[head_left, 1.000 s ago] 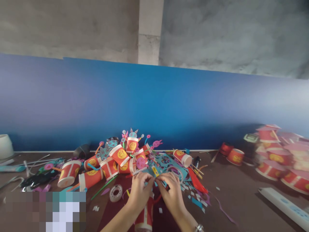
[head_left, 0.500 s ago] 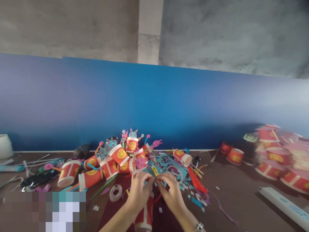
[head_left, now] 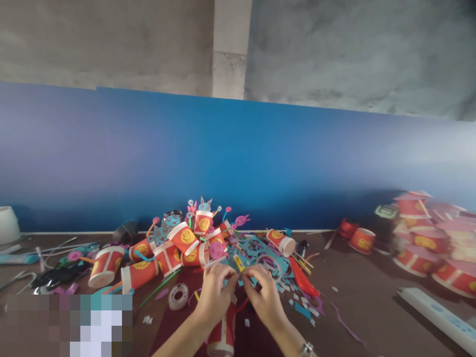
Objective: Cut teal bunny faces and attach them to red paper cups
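My left hand (head_left: 216,290) and my right hand (head_left: 262,292) are close together above the table, fingertips nearly meeting. Both are closed in a pinch; whatever lies between the fingers is too small or hidden to name. Below my left hand lies a red paper cup (head_left: 222,337) on its side, partly covered by the hand and forearm. A yellow object (head_left: 238,263) shows just beyond my fingertips; its kind is unclear. To the left of my left hand lies a roll of clear tape (head_left: 178,297). A larger tape ring (head_left: 273,265) sits behind my right hand.
Red paper cups (head_left: 140,275) with straws and paper faces are heaped at left centre. Blue paper scraps (head_left: 256,248) spread behind my hands. A red plastic piece (head_left: 303,277) lies beside them. At right are a white power strip (head_left: 439,317) and stacked red cups (head_left: 426,243).
My hands stay pinched together in nearly the same place, with only slight shifts of the fingers. Nothing else on the table has visibly moved.
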A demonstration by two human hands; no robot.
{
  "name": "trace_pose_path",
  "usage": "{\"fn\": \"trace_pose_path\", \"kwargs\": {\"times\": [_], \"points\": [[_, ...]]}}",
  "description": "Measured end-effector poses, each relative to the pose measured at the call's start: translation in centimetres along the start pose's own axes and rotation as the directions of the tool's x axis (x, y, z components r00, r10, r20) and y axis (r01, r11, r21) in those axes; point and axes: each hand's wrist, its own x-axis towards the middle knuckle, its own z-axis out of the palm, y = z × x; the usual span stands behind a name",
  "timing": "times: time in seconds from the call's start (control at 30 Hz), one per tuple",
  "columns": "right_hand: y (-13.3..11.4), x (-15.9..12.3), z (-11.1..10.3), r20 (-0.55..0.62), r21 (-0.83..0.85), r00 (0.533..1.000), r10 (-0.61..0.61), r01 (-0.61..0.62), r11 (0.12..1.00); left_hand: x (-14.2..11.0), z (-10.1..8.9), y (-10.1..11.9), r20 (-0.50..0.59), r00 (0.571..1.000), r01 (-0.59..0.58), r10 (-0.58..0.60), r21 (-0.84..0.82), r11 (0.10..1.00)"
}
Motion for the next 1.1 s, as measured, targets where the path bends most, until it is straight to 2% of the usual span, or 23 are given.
{"fn": "trace_pose_path", "kwargs": {"times": [0.13, 0.23, 0.37, 0.43, 0.57, 0.67, 0.83, 0.93, 1.0, 1.1], "points": [[0.6, 0.3, -0.4, -0.087, -0.008, 0.996, 0.035, -0.036, 0.999, 0.0, -0.1, 0.1, -0.019, 1.0, -0.015, 0.016, 0.045, 0.999], [1.4, 0.5, -0.8, -0.119, -0.092, 0.991, 0.06, -0.072, 0.993, 0.1, -0.2, 0.2, -0.045, 0.998, -0.028, 0.033, 0.114, 0.993], [1.9, 0.6, -1.0, -0.157, -0.207, 0.986, 0.051, -0.083, 0.975, 0.1, -0.6, 0.5, -0.047, 0.986, -0.144, 0.16, 0.245, 0.959], [1.8, 0.7, -0.9, -0.163, -0.161, 0.985, 0.055, -0.081, 0.984, -0.1, -0.7, 0.6, -0.044, 0.967, -0.224, 0.249, 0.31, 0.924], [1.0, 0.8, -0.8, -0.024, 0.055, 0.996, 0.091, -0.09, 0.994, -0.6, -0.8, 0.5, -0.004, 0.914, -0.363, 0.407, 0.444, 0.819], [0.8, 0.8, -0.8, 0.031, 0.15, 0.991, 0.134, -0.137, 0.979, -0.8, -0.7, 0.3, 0.015, 0.885, -0.406, 0.466, 0.514, 0.756], [0.6, 0.8, -0.8, 0.038, 0.241, 0.981, 0.193, -0.196, 0.95, -1.1, -0.5, 0.5, 0.03, 0.874, -0.424, 0.485, 0.535, 0.731], [0.5, 0.8, -0.9, 0.054, 0.297, 0.977, 0.208, -0.214, 0.931, -1.0, -0.5, 0.8, 0.018, 0.867, -0.443, 0.498, 0.485, 0.754], [0.4, 0.9, -1.1, 0.063, 0.293, 0.979, 0.193, -0.203, 0.934, -0.9, -0.8, 1.1, 0.0, 0.888, -0.417, 0.459, 0.418, 0.807], [0.1, 1.1, -1.7, 0.077, 0.244, 0.988, 0.137, -0.152, 0.958, -0.6, -1.2, 1.6, -0.038, 0.953, -0.276, 0.299, 0.293, 0.915]]}}
